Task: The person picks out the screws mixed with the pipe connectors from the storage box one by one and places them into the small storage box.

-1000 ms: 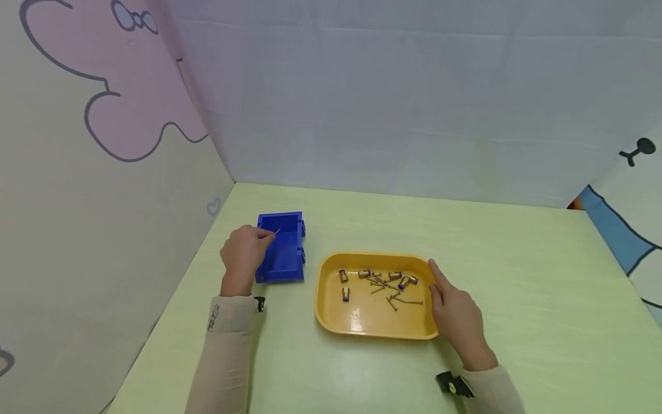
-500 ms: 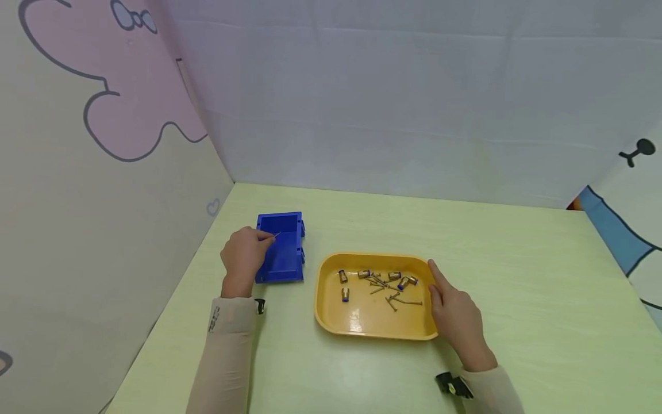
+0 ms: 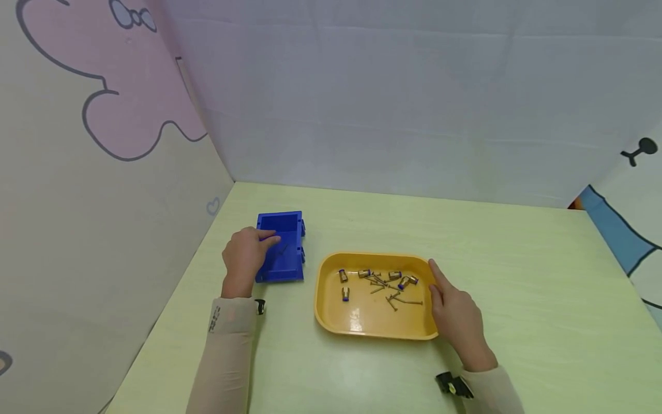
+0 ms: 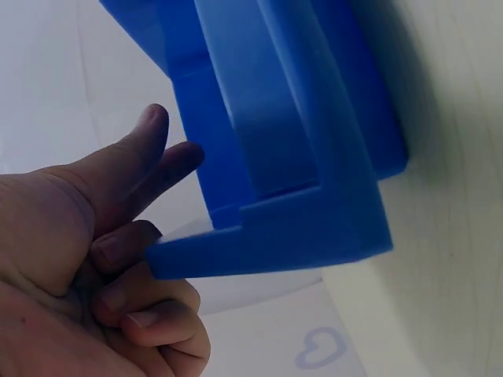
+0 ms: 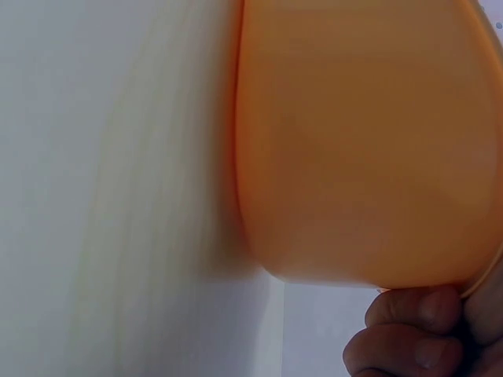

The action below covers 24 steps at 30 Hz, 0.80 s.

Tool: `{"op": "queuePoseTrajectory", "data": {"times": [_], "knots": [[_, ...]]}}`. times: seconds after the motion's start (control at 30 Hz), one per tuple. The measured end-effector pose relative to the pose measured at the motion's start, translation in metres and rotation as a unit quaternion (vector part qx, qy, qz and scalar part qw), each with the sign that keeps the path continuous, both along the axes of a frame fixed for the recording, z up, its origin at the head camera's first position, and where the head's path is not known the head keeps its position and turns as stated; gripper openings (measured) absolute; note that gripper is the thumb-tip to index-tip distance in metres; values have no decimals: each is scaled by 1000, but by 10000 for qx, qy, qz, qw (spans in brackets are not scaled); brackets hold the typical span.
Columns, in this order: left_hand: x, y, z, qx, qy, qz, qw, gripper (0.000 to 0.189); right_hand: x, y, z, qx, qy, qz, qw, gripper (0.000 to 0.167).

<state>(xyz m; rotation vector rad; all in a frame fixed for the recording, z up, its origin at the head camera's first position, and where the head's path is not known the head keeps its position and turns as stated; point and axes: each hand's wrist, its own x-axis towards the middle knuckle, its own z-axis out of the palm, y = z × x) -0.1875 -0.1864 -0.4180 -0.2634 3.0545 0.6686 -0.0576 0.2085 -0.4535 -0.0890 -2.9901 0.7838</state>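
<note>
My left hand (image 3: 244, 256) is over the left side of the blue bin (image 3: 281, 275), thumb and index finger apart with nothing between them. Its other fingers curl loosely beside the bin's wall in the left wrist view. Beneath the fingertips a thin dark screw (image 3: 283, 249) shows inside the bin. My right hand (image 3: 457, 319) grips the right end of the yellow tray (image 3: 336, 322), thumb at the rim and index finger along it; curled fingers touch the outer wall in the right wrist view. Several screws (image 3: 380, 281) and brass fittings with blue ends (image 3: 345, 294) lie in the tray.
Both containers stand on a pale yellow-green table (image 3: 527, 276), the bin to the left of and behind the tray. A white wall (image 3: 388, 103) rises at the back. A patterned wall (image 3: 119, 230) borders the left side.
The left thumb and index finger have parted and let go of the screw, which is now lower, inside the blue bin. The right hand and tray have stayed put.
</note>
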Motion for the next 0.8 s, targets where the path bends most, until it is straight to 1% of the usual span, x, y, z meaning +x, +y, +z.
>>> {"op": "queuePoseTrajectory", "data": {"times": [0.13, 0.33, 0.53, 0.6, 0.67, 0.8], "knots": [[-1, 6, 3, -31, 11, -195, 9998, 39, 0, 0, -1, -2, 6, -12, 10000, 55], [0, 23, 12, 18, -7, -488, 9988, 43, 0, -1, 1, -12, -14, -25, 10000, 55], [5, 45, 21, 16, 286, -956, 9950, 45, 0, -1, 3, -6, -86, -35, 10000, 55], [7, 53, 23, 75, 400, -1175, 9922, 47, 0, -1, 3, -5, -110, -43, 9999, 55], [9, 62, 25, 155, 545, -1342, 9893, 48, 0, -1, 3, 4, -131, -56, 9999, 55], [15, 78, 27, 166, 791, -1633, 9833, 50, 0, -1, 4, 22, -170, -65, 9998, 55]]}}
